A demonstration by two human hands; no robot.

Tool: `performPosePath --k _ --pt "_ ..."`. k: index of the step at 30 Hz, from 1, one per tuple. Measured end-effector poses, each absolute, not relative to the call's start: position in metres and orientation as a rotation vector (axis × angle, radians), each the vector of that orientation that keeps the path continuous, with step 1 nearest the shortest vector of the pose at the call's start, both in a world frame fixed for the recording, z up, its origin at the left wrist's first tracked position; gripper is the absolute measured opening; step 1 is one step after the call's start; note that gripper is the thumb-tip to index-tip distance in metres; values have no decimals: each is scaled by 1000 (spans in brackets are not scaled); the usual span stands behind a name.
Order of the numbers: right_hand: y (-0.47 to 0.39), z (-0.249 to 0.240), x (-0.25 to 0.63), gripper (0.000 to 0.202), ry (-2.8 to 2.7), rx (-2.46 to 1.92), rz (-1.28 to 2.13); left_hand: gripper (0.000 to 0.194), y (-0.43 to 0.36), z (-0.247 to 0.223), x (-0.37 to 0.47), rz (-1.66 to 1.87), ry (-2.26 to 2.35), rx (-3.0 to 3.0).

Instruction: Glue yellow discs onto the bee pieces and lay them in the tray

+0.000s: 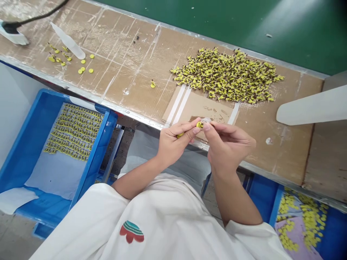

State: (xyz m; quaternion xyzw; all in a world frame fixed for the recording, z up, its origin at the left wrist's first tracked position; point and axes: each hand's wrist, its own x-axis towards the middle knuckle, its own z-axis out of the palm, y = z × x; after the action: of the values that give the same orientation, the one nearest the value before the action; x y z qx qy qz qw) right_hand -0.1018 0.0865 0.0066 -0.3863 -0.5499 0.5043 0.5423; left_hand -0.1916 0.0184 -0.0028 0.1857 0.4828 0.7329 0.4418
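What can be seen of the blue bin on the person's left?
The blue bin is open-topped and plastic-looking, standing on the person's left by the near edge of the worktop. Inside, small yellow pieces with dark parts lie in close rows on a pale sheet; the rows stop short of its near end. A white strip lies on the far rim, and a whitish flap covers part of the near-left rim. Neither the left hand nor the right hand touches it.

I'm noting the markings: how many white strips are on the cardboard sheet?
3: one white strip and another beside it at the left of the cardboard sheet, a third at its right. More may hide behind the left hand and right hand.
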Motion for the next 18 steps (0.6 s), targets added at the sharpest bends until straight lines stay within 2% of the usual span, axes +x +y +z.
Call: performPosePath --k 7,18 --pt "93 -1 -114 20 -1216 -944 1402 29 21 -8 -199 1857 1166 265" --pt "88 0 -135 23 -1151 -920 1532 25 13 -10 -210 2053 1422 478"
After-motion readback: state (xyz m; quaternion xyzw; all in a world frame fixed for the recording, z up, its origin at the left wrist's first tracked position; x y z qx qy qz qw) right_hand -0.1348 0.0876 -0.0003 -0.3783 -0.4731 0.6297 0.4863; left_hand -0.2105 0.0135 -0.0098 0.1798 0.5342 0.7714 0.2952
